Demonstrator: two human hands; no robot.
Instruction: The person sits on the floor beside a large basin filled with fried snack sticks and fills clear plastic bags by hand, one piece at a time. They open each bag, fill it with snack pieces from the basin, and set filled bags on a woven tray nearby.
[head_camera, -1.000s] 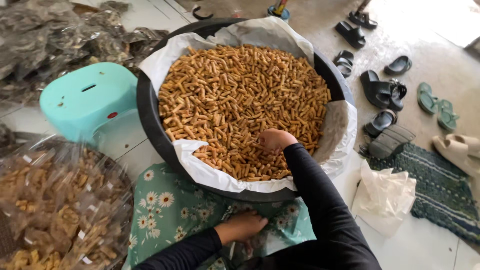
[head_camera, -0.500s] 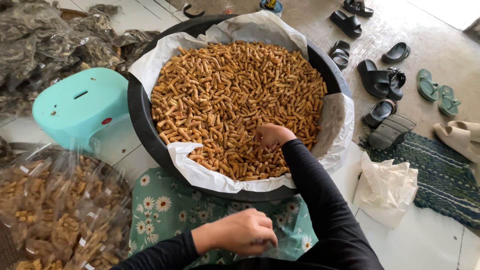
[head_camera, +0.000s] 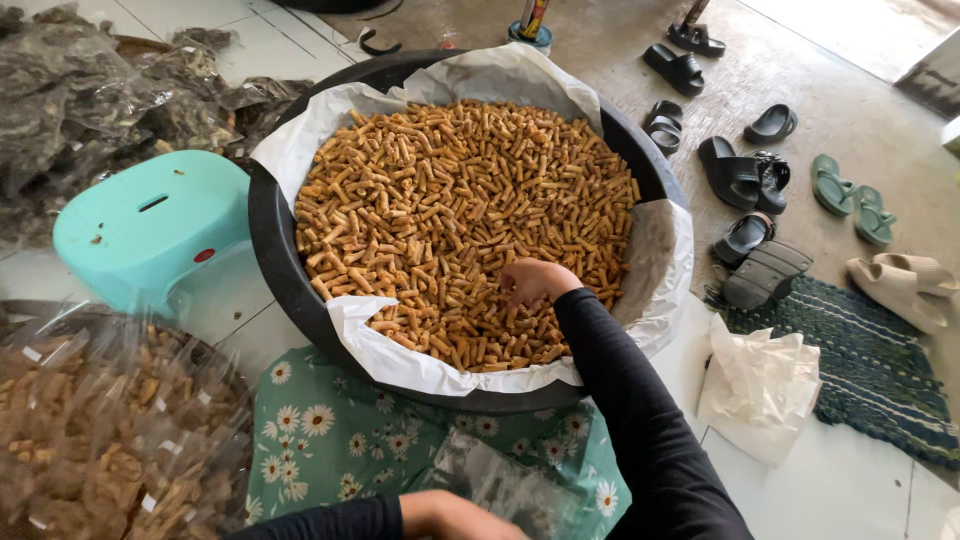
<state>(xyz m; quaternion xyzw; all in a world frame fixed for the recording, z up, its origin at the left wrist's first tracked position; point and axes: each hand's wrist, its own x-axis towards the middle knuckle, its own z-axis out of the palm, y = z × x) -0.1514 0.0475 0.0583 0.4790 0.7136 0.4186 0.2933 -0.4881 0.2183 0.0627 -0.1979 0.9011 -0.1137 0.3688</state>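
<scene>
A big black basin (head_camera: 270, 250), lined with white paper, is full of short golden-brown snack sticks (head_camera: 450, 210). My right hand (head_camera: 532, 281) reaches into the near side of the pile, fingers curled down among the sticks. My left hand (head_camera: 450, 515) is low at the bottom edge over the green daisy-print cloth (head_camera: 330, 440) on my lap, touching a small clear plastic bag (head_camera: 505, 485). Both arms wear black sleeves.
A turquoise plastic stool (head_camera: 150, 225) stands left of the basin. A large clear bag of packed snacks (head_camera: 110, 430) fills the lower left, more dark bags (head_camera: 90, 90) lie behind. Sandals (head_camera: 745, 170), a green mat (head_camera: 870, 360) and a white plastic bag (head_camera: 760, 390) lie to the right.
My left hand has dropped lower toward the bottom edge, onto the clear bag. My right hand stays in the sticks, digging slightly lower. The view has shifted a little.
</scene>
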